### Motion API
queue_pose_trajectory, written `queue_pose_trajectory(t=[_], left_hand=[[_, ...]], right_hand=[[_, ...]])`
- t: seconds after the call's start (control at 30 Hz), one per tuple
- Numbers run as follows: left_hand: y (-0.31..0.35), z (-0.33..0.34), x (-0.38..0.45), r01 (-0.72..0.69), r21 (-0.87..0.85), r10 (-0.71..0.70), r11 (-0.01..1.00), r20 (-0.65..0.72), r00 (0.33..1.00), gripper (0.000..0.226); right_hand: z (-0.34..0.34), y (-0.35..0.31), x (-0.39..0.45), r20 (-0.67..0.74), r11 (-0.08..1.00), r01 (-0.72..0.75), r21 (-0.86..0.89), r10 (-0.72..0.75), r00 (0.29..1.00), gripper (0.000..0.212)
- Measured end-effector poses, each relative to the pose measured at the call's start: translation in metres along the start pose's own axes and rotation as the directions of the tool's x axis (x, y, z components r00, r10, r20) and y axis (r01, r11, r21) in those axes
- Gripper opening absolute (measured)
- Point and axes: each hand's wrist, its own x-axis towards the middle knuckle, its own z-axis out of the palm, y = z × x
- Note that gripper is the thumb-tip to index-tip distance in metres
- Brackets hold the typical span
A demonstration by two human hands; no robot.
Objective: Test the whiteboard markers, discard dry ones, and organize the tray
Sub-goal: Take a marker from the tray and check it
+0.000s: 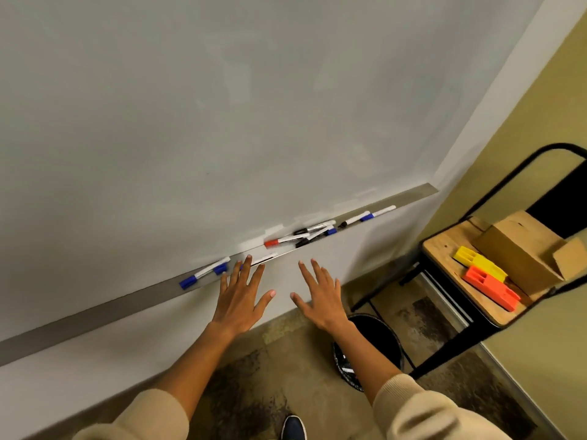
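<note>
Whiteboard tray (pixel 95 315): markers (pixel 313 231) lie lengthwise along it; count unclear in the pile.
Hands: left hand (pixel 239 298), right hand (pixel 320 296), fingers spread, holding nothing.

Capped markers lay along the grey tray (pixel 95 315): a jumbled pile (pixel 305 235) right of middle, two blue-capped ones (pixel 206 274) left.

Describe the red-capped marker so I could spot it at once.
Find the metal tray running along the bottom of the whiteboard. Midway along it, up and right of the left hand, lies a heap of markers. The red-capped marker is at the heap's left end, the only red cap among blue and black ones.
</note>
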Motion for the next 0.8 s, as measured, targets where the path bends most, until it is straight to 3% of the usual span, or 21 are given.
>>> queue_pose_trajectory(t=[0.2,0.5,0.8], left_hand=[[-0.056,-0.01,-0.035,0.181,0.001,-0.181,0.983,-0.025,0.983,0.095],[-0.124,-0.024,-0.082,0.361,-0.048,-0.364,0.931,-0.047,0.93,0.101],[-0.161,-0.034,-0.109,0.399,-0.112,-0.406,0.91,-0.046,0.913,0.103]], right_hand=[[0.023,-0.072,0.033,0.079,0.977,0.207,-0.057,-0.203,0.976,0.083],[0.048,-0.158,0.068,0.24,0.908,0.392,-0.15,-0.351,0.905,0.067],[0.072,-0.208,0.089,0.245,0.843,0.487,-0.229,-0.435,0.867,0.05]])
